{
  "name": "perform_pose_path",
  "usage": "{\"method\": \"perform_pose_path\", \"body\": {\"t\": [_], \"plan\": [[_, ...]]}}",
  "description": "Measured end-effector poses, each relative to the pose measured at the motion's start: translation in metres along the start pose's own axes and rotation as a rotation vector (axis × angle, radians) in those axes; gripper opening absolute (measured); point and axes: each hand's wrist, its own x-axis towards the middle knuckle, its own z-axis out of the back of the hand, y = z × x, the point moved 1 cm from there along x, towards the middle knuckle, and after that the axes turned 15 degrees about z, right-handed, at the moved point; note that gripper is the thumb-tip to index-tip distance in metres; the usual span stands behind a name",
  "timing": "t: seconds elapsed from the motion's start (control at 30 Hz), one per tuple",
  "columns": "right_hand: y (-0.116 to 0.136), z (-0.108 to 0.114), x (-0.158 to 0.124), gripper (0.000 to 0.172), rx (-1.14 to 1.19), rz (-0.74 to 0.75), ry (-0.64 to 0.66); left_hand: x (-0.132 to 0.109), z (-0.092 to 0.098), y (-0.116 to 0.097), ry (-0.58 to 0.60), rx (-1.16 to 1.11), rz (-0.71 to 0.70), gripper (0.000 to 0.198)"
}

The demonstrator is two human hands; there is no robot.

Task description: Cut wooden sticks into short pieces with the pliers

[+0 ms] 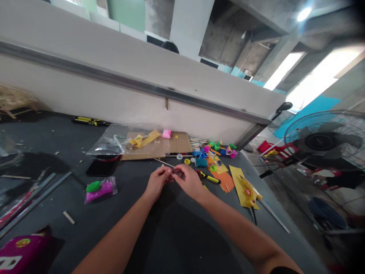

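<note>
Okay: your left hand (156, 182) and right hand (189, 181) pinch closed on a small red piece (178, 174), mid-bench (51, 152) | stick (164, 163) runs back-left from your fingers, long axis diagonal, left hand nearer | yellow tool (208, 177) just beside right hand

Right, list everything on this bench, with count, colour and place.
bench: 1, dark grey, across the view
cardboard: 1, brown, back centre
plastic bag: 1, clear, left of the cardboard
clay bag: 1, green and magenta, front left
screwdriver: 1, yellow and black, back left
tool: 1, yellow and black, beside the right hand
yellow card: 1, yellow, right
orange card: 1, orange, right of the tool
small parts: many, mixed colours, back right
metal rods: 2, grey, far left
box: 1, magenta, front left corner
red piece: 1, red, between the hands, too small to identify
left hand: 1, pinching the red piece
right hand: 1, pinching the red piece
</note>
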Motion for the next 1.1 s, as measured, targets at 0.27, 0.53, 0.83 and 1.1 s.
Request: {"method": "perform_pose_path", "body": {"t": [0.27, 0.53, 0.83, 1.1], "plan": [[-0.005, -0.029, 0.011, 0.021, 0.563, -0.374, -0.163, -0.006, -0.002, 0.000, -0.100, 0.015, -0.042, 0.026], [-0.029, 0.001, 0.030, 0.020, 0.402, -0.330, -0.201, -0.001, -0.012, -0.056, -0.562, 0.922, -0.526, 0.030], [-0.040, 0.011, 0.094, 0.022, -0.017, -0.149, -0.099, 0.053, 0.007, -0.087, -0.979, 1.433, -0.502, 0.044], [-0.032, -0.002, 0.146, 0.022, -0.609, 0.055, 0.071, 0.058, 0.032, -0.079, -0.972, 1.056, -0.625, 0.034]]}}
